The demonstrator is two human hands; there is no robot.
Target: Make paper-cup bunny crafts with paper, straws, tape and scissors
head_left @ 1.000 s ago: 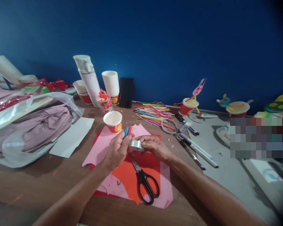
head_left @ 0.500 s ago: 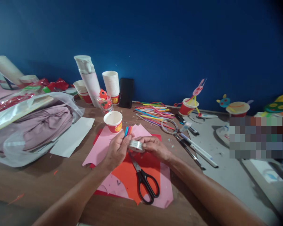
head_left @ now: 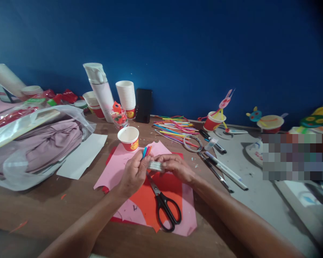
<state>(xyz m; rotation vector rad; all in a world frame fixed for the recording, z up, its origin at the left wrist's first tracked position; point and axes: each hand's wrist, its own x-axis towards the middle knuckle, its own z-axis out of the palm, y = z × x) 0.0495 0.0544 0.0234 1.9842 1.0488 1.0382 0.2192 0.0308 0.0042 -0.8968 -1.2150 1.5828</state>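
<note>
The tape roll [head_left: 155,166] has turned slightly over the last half second, its patterned outer band now squarer to view, suggesting the tape is being worked round. The left hand [head_left: 134,173] pinches coloured stems [head_left: 144,152], perhaps pipe cleaners; the right hand [head_left: 179,169] grips the roll, just beyond the scissors [head_left: 164,202].
</note>
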